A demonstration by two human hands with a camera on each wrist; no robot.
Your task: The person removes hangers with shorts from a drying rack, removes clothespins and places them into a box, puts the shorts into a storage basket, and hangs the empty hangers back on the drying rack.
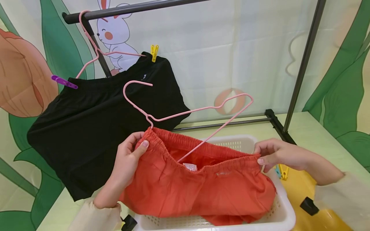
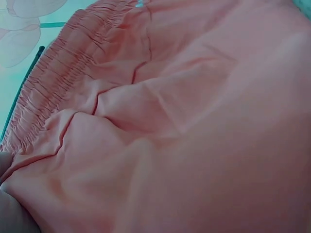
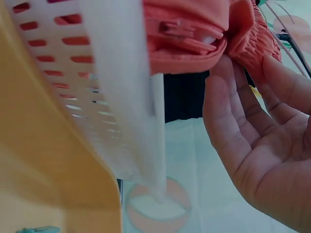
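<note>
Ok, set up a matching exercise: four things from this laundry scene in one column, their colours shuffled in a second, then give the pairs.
Things:
1. shorts held by both hands
2. shorts hanging on the rail
3. basket
4. peg at the hanging waistband's left end

Colours:
A. white
B. purple
C. orange-red
D. black

Pairs: 1-C, 2-D, 3-A, 4-B
</note>
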